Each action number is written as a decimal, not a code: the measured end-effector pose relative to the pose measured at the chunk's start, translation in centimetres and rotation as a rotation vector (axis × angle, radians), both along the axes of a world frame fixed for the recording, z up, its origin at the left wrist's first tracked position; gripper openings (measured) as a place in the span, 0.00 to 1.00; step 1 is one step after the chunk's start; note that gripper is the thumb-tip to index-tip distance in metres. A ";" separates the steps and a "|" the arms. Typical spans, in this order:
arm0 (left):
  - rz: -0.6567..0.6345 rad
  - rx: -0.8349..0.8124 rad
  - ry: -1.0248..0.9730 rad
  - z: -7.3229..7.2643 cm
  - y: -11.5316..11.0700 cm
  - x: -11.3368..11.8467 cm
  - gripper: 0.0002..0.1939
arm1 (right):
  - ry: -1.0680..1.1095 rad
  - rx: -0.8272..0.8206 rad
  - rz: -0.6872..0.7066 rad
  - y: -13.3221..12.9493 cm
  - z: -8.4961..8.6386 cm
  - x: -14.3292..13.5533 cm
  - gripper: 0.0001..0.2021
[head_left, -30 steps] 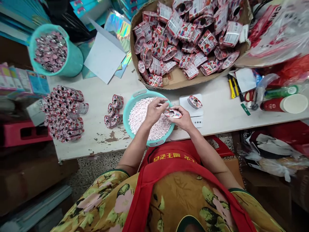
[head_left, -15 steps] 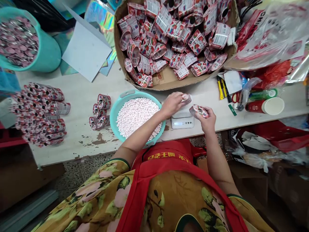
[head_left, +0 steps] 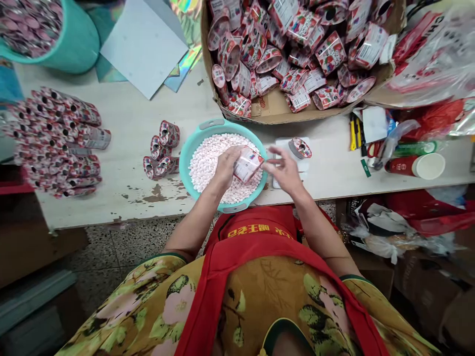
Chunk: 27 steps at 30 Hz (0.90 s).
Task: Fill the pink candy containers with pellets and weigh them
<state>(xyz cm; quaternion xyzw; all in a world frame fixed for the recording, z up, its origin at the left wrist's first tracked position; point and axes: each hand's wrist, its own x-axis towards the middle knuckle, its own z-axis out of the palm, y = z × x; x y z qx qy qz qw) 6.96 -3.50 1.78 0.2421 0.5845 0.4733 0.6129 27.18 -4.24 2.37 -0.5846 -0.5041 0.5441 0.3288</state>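
Over the round turquoise basin (head_left: 185, 170) of small pale-pink candies (head_left: 206, 153), my left hand (head_left: 225, 170) grips a small plastic cup (head_left: 248, 165) with a red-and-white printed label. The cup is tilted, and its inside is not visible. My right hand (head_left: 285, 172) is just right of that cup, fingers apart and nothing in its grasp; its fingertips come close to the cup's right end, and I cannot tell whether they touch. Behind this hand is a white digital scale (head_left: 305, 173), partly covered by it. Another printed cup (head_left: 300, 148) lies on the scale.
Beyond the basin stands a cardboard box (head_left: 274, 114) heaped with printed cups. Several cups (head_left: 168, 133) stand left of the basin, with a large cluster (head_left: 63, 143) farther left. A turquoise bucket (head_left: 79, 44) holds pink discs. Cutters (head_left: 355, 132) and a paper cup (head_left: 430, 166) lie right.
My left hand has moved from the scale to above the basin, holding a cup. My right hand has let go of its cup, which now lies on the scale, and moved left.
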 end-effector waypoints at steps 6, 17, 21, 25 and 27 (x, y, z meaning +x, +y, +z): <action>0.007 -0.103 -0.212 1.8 -0.7 0.4 0.17 | 0.267 -0.245 0.196 -0.7 -0.8 -3.1 0.31; -0.001 -0.237 -0.495 0.9 -0.9 -0.1 0.25 | 0.209 -0.195 0.144 -2.5 0.4 -2.4 0.28; -0.007 -0.305 -0.515 0.3 -1.0 0.2 0.24 | 0.105 -0.271 0.124 -2.7 0.0 -2.3 0.27; -0.003 -0.316 -0.562 -0.2 -1.2 0.6 0.20 | 0.116 -0.244 0.155 -2.8 0.1 -1.9 0.26; 0.011 -0.278 -0.570 -0.2 -1.4 0.4 0.16 | 0.172 -0.216 0.149 -3.0 0.3 -1.5 0.27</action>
